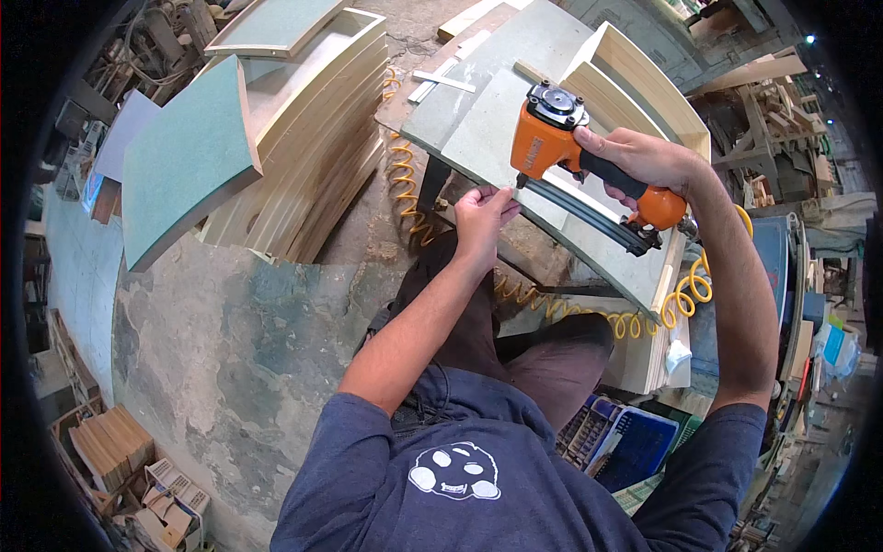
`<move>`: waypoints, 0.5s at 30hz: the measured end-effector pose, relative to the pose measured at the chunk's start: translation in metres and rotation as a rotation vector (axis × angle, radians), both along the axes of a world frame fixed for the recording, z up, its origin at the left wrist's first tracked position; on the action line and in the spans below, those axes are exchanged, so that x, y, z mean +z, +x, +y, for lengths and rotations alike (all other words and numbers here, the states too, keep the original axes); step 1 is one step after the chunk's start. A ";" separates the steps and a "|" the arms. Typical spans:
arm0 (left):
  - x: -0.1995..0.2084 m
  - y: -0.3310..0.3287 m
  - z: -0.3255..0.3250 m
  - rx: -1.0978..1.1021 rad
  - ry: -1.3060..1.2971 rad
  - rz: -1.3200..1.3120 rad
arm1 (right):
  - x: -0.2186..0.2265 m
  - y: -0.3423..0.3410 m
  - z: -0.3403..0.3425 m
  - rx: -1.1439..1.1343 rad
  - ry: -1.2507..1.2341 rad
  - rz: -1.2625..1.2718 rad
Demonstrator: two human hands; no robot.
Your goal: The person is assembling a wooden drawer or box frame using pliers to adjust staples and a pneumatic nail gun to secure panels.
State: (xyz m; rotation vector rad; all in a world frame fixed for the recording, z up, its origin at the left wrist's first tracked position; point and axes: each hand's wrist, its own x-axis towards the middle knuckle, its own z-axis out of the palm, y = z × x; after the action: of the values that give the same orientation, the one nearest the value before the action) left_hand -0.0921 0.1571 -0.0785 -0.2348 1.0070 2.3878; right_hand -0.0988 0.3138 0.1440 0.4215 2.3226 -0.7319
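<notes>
My right hand [648, 164] is wrapped round the black grip of an orange air nailer [538, 138]. The nailer's nose points down at the near edge of a grey-green panel [492, 115] on the workbench. Right by the nose, my left hand [480, 221] has its thumb and fingers pinched together at that edge. Whatever lies between those fingertips is too small or hidden to name. A yellow coiled air hose [690, 293] runs by the nailer's rear end and beneath the bench.
Behind the nailer stand pale wooden drawer frames [635, 78]. White strips [441, 81] lie at the panel's far left. A stack of drawer boxes [313, 138] with a green-faced front [189, 156] stands left. Blue crates [635, 446] sit low by my right side.
</notes>
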 end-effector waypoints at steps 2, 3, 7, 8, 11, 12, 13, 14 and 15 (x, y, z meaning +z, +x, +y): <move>0.002 0.000 0.000 0.009 0.010 -0.016 | 0.000 0.000 -0.001 0.024 -0.026 0.023; 0.003 0.000 -0.001 0.009 0.010 -0.015 | 0.000 -0.001 -0.002 0.025 -0.026 0.024; 0.005 -0.001 -0.003 -0.010 -0.001 -0.045 | 0.001 -0.006 -0.008 0.028 -0.015 0.022; 0.005 -0.002 -0.003 -0.023 -0.018 -0.057 | 0.001 -0.007 -0.009 0.027 -0.003 0.027; 0.003 -0.004 -0.002 -0.017 -0.025 -0.047 | 0.001 -0.008 -0.009 0.028 -0.003 0.019; 0.001 -0.004 -0.003 -0.016 -0.025 -0.048 | 0.001 -0.009 -0.009 0.029 -0.003 0.018; 0.001 -0.005 -0.003 -0.021 -0.028 -0.045 | -0.001 -0.009 -0.008 0.031 -0.006 0.019; 0.001 -0.005 -0.003 -0.026 -0.031 -0.041 | -0.001 -0.009 -0.008 0.032 -0.010 0.019; 0.001 -0.005 -0.003 -0.026 -0.030 -0.043 | -0.001 -0.010 -0.009 0.032 -0.009 0.018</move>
State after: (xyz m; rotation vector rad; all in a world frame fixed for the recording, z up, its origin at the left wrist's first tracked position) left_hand -0.0975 0.1542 -0.0778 -0.2809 1.0207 2.3362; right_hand -0.1083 0.3052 0.1435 0.3745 2.3364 -0.7332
